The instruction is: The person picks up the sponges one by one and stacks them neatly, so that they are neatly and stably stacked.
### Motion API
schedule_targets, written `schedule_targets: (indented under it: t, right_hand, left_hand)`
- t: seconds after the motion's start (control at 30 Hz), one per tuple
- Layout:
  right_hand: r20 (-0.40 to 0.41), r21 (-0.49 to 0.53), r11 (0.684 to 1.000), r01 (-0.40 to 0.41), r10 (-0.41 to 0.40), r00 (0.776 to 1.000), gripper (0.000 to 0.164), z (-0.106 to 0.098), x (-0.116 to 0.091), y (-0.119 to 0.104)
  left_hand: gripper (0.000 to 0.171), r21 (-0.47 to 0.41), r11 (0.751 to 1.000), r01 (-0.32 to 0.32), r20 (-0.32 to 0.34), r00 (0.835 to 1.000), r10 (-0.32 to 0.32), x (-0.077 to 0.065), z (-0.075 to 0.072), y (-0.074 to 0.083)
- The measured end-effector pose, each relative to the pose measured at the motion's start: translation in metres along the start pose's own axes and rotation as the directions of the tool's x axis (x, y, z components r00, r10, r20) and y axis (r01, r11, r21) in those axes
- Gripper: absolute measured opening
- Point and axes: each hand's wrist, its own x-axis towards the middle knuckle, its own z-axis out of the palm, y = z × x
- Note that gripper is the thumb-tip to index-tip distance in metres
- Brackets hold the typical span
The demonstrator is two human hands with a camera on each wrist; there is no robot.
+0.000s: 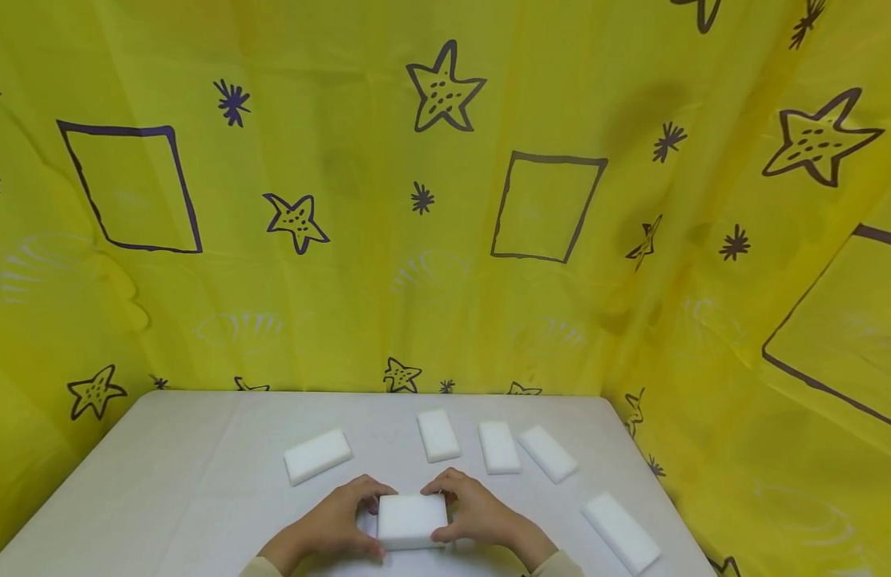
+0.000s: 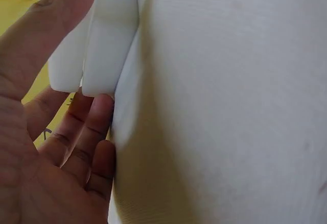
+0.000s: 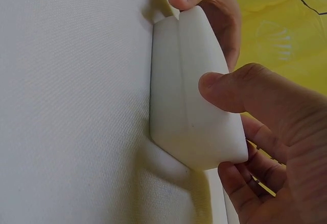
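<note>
Before a yellow curtain (image 1: pixel 366 280), a two-layer white stack (image 1: pixel 413 521) on the desk (image 1: pixel 200 505)

Behind the stack, the curtain carries dark outlined starfish; beneath it, the desk is pale. At the stack's left end the left hand (image 1: pixel 340 517) pinches it between thumb and fingers; at its right end the right hand (image 1: pixel 481 513) does likewise. Gripping from opposite ends would probably stop the layers sliding apart; both wrist views show the seam. The lower layer appears to rest on the desk.

Five single blocks lie flat around the stack: one beyond it leftward (image 1: pixel 318 457), one nearly straight beyond (image 1: pixel 439 435), two beyond it rightward (image 1: pixel 499 447) (image 1: pixel 548 453), one well right (image 1: pixel 622 533), perhaps spaced for easy picking up. No container shows; the blocks sit directly on the desk.
</note>
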Motion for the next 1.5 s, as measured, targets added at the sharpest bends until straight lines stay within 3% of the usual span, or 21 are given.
schedule_targets:
  t: [0.17, 0.43, 1.5]
  right_hand:
    - [0.001, -0.005, 1.0, 0.0, 0.0, 1.0, 0.049, 0.0, 0.0, 0.0]
    - [-0.003, -0.019, 1.0, 0.009, -0.009, 1.0, 0.049, 0.0, 0.0, 0.001]
    - [-0.004, 0.044, 0.999, -0.022, 0.022, 1.0, 0.051, -0.003, -0.007, 0.0]
  left_hand:
    - [0.069, 0.009, 0.999, -0.031, -0.027, 0.999, 0.031, 0.001, -0.003, 0.006]
    - [0.067, 0.003, 1.0, -0.002, -0.016, 1.0, 0.002, 0.007, -0.002, 0.013]
    - [0.06, -0.094, 0.992, 0.09, -0.009, 0.996, -0.091, 0.01, 0.008, 0.013]
